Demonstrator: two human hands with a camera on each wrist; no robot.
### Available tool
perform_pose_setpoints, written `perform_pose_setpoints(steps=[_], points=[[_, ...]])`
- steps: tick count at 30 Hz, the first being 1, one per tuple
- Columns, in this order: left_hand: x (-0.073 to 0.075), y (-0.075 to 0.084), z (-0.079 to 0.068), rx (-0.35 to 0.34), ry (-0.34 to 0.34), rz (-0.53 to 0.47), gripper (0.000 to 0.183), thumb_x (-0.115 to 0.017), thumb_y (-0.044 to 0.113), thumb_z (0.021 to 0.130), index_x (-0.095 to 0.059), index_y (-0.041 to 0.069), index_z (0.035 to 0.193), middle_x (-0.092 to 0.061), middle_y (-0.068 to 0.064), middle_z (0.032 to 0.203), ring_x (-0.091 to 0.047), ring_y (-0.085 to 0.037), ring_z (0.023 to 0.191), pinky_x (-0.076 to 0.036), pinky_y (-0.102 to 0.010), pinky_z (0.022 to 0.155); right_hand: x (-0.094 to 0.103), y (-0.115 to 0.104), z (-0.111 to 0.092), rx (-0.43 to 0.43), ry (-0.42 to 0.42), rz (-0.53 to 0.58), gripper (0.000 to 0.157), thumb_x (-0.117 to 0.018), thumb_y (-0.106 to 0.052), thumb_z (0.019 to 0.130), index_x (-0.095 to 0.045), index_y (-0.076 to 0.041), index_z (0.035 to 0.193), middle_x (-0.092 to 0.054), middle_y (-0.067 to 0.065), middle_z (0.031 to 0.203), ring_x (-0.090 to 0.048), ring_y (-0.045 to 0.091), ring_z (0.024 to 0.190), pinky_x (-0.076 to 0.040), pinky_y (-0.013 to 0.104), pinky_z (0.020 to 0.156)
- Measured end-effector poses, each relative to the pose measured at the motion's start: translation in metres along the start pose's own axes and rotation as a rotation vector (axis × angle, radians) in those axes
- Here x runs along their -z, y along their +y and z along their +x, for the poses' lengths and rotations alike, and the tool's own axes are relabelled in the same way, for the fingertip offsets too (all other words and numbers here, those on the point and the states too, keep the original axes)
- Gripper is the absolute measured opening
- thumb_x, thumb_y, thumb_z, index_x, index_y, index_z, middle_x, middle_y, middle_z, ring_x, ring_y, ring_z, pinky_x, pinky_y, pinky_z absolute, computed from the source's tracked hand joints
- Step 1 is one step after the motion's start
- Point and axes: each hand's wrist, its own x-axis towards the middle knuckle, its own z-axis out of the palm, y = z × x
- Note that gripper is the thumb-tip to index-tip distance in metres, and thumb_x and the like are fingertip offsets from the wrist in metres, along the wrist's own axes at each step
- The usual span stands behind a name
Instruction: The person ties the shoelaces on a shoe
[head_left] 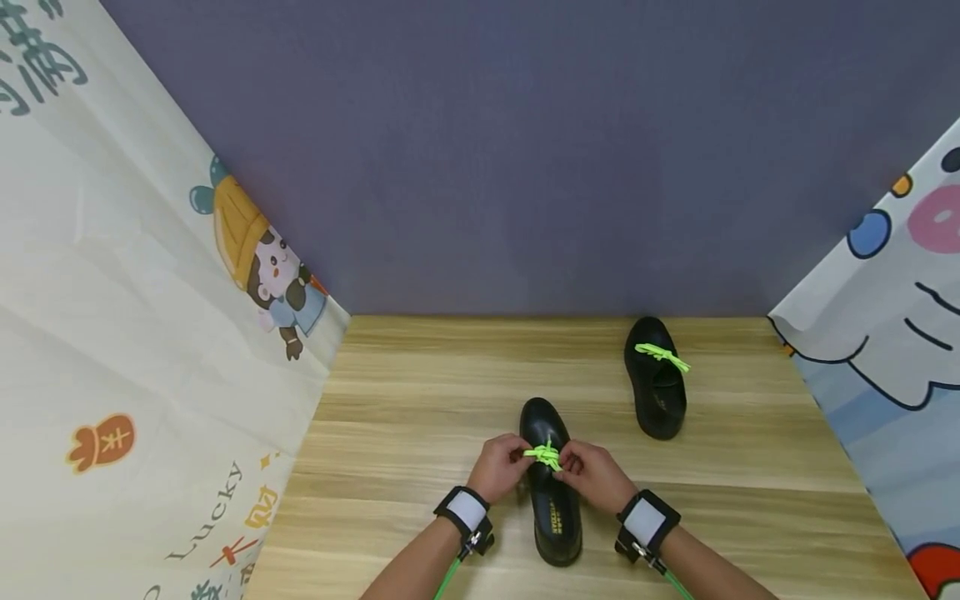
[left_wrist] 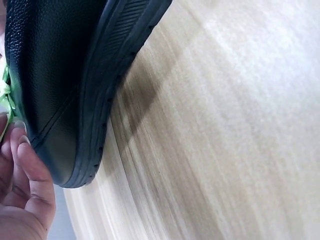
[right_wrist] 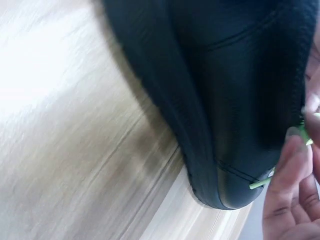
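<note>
A black leather shoe (head_left: 557, 542) stands upright on the wooden surface, toe pointing away from me. Across its front lies a neon green shoelace (head_left: 546, 455), bunched in a bow-like knot with loops to both sides. My left hand (head_left: 499, 470) pinches the lace at the knot's left side; in the left wrist view, its fingertips meet the green lace (left_wrist: 5, 89) beside the shoe's upper (left_wrist: 55, 65). From the right, my right hand (head_left: 598, 478) pinches the other side of the lace between thumb and fingers. A short lace end (right_wrist: 261, 184) sticks out past the thumb in the right wrist view.
A second black shoe (head_left: 649, 403) stands farther back to the right, its green lace (head_left: 662, 357) tied in a bow. Behind the wood-grain surface (head_left: 420, 375) rises a grey-blue panel (head_left: 480, 167). Printed cloths hang at the left (head_left: 150, 317) and right (head_left: 885, 333).
</note>
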Motion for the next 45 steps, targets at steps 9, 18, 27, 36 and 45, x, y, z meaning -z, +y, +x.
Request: perform_pose_setpoints(steps=[9, 18, 27, 36, 45], points=[[0.004, -0.003, 0.0, -0.115, 0.031, 0.086, 0.005, -0.078, 0.007, 0.085, -0.079, 0.008, 0.09, -0.069, 0.001, 0.079, -0.058, -0.001, 0.071, -0.048, -0.016, 0.066, 0.007, 0.01, -0.001, 0.166, 0.097, -0.05, 0.013, -0.079, 0.0, 0.083, -0.071, -0.009, 0.087, -0.056, -0.006, 0.086, -0.054, 0.004, 0.076, -0.05, 0.024, 0.064], [0.012, -0.011, -0.001, -0.197, 0.021, 0.241, 0.003, -0.081, 0.006, 0.082, -0.079, 0.009, 0.082, -0.071, 0.002, 0.078, -0.064, -0.003, 0.071, -0.049, -0.013, 0.065, 0.01, 0.023, -0.003, 0.248, 0.114, -0.115, 0.012, -0.076, -0.002, 0.086, -0.071, -0.013, 0.087, -0.062, -0.009, 0.084, -0.056, 0.001, 0.074, -0.051, 0.024, 0.063], [0.013, -0.014, 0.0, -0.219, 0.078, 0.294, 0.008, -0.08, 0.001, 0.079, -0.079, 0.009, 0.08, -0.072, 0.001, 0.076, -0.067, -0.007, 0.07, -0.051, -0.017, 0.066, 0.011, 0.023, -0.004, 0.296, 0.154, -0.224, 0.013, -0.077, -0.001, 0.085, -0.071, -0.012, 0.087, -0.058, -0.01, 0.082, -0.051, 0.001, 0.072, -0.048, 0.024, 0.062], [0.01, -0.015, -0.007, -0.262, 0.06, 0.246, 0.007, -0.08, 0.001, 0.08, -0.079, 0.008, 0.083, -0.07, 0.001, 0.077, -0.064, -0.005, 0.07, -0.05, -0.016, 0.065, 0.007, 0.025, -0.009, 0.323, 0.157, -0.197, 0.015, -0.078, -0.001, 0.085, -0.07, -0.013, 0.087, -0.057, -0.011, 0.082, -0.048, 0.0, 0.071, -0.045, 0.021, 0.059], [0.009, -0.009, -0.007, -0.196, 0.014, 0.151, 0.016, -0.078, 0.014, 0.088, -0.077, 0.009, 0.103, -0.072, 0.001, 0.087, -0.059, -0.001, 0.075, -0.047, -0.015, 0.066, 0.002, 0.026, -0.012, 0.341, 0.143, -0.155, 0.016, -0.078, -0.002, 0.085, -0.07, -0.013, 0.091, -0.057, -0.01, 0.084, -0.049, -0.001, 0.072, -0.045, 0.02, 0.06]])
